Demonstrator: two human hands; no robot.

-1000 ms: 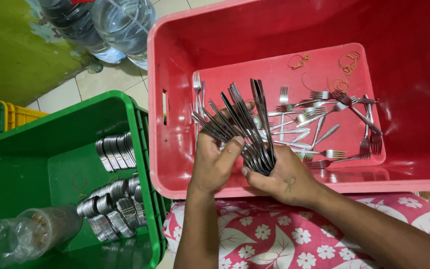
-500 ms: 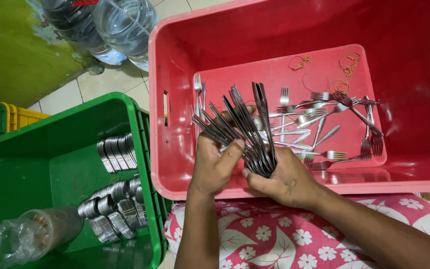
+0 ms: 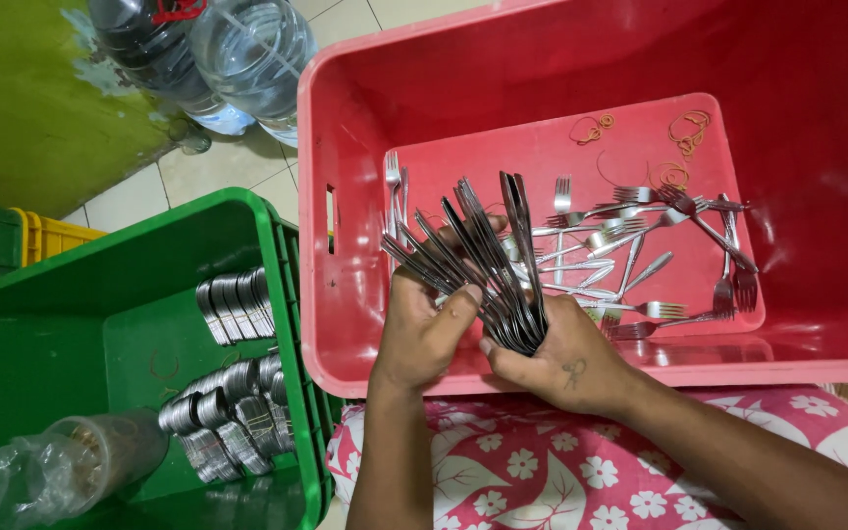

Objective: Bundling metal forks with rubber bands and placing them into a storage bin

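My right hand (image 3: 566, 358) grips a fanned bundle of metal forks (image 3: 483, 260) by its lower end, over the near wall of a red plastic crate (image 3: 345, 324). My left hand (image 3: 422, 329) rests against the bundle's left side, thumb on the handles. More loose forks (image 3: 640, 250) lie scattered on the crate's floor, with several rubber bands (image 3: 684, 128) near its far side.
A green crate (image 3: 80, 294) at the left holds bundled metal cutlery (image 3: 228, 397) and a clear jar wrapped in plastic (image 3: 71, 466). Large water bottles (image 3: 238, 54) stand on the tiled floor beyond. A floral cloth (image 3: 561, 471) covers my lap below the hands.
The fork bundle and both hands have stayed almost still; my left thumb has shifted slightly on the handles.
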